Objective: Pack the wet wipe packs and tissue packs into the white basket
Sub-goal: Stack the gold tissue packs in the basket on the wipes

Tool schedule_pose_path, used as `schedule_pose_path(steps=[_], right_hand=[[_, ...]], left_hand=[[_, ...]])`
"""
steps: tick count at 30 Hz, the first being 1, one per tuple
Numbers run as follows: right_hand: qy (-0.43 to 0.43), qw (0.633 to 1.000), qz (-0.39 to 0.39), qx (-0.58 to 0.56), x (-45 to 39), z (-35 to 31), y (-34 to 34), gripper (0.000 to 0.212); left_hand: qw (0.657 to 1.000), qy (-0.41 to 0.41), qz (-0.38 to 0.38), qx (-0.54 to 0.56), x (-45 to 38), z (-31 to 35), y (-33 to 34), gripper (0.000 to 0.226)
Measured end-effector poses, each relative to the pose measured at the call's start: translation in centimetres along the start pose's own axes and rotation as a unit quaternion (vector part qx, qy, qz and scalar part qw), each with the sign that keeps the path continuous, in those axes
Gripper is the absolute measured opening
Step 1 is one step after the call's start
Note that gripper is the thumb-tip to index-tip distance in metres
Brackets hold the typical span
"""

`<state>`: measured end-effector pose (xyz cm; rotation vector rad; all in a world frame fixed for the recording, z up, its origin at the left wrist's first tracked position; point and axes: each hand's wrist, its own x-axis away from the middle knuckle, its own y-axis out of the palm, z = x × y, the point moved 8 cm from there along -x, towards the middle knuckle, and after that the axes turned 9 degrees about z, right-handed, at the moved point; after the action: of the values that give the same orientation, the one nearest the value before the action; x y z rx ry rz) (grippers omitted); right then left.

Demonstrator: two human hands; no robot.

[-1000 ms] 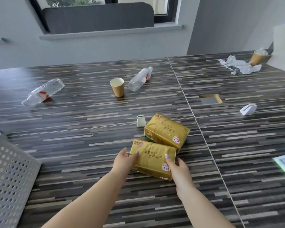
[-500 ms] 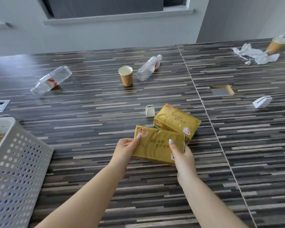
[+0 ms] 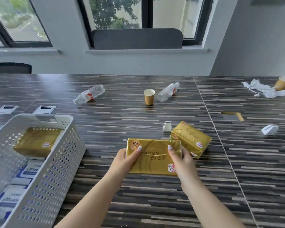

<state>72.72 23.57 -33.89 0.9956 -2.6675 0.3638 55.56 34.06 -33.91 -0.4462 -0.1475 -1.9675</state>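
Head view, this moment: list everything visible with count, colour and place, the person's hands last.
White basket: 1, left edge of the table.
Tissue packs: 3, gold; one in the basket, one held, one on the table right of it.
Wet wipe packs: several, white and blue, in the basket.
Bottles: 2, clear, lying far.
Paper cups: 2, brown; centre, far right.
Crumpled tissue: white, far right.
Small white objects: 2.
Left hand, right hand: gripping the held pack's ends.

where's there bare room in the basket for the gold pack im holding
The near-middle of the white basket is crowded with wet wipe packs, and one gold tissue pack fills the far end. No bare floor shows; the room is on top of the wipes, just near of that pack.
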Motion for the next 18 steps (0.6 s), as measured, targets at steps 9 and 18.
schedule_pose_path(steps=[9, 18], right_hand=[[-0.042, 0.996, -0.075, 0.002, 3.5, -3.5, 3.2, 0.060], [-0.094, 0.993, -0.077, 0.005, 7.1, -4.6, 7.2, 0.016]], left_hand=[[0.994, -0.024, -0.028, 0.101, 3.1, 1.2, -3.8, 0.050], [0.994, 0.016, 0.062, 0.084, 5.9, 1.6, -9.2, 0.056]])
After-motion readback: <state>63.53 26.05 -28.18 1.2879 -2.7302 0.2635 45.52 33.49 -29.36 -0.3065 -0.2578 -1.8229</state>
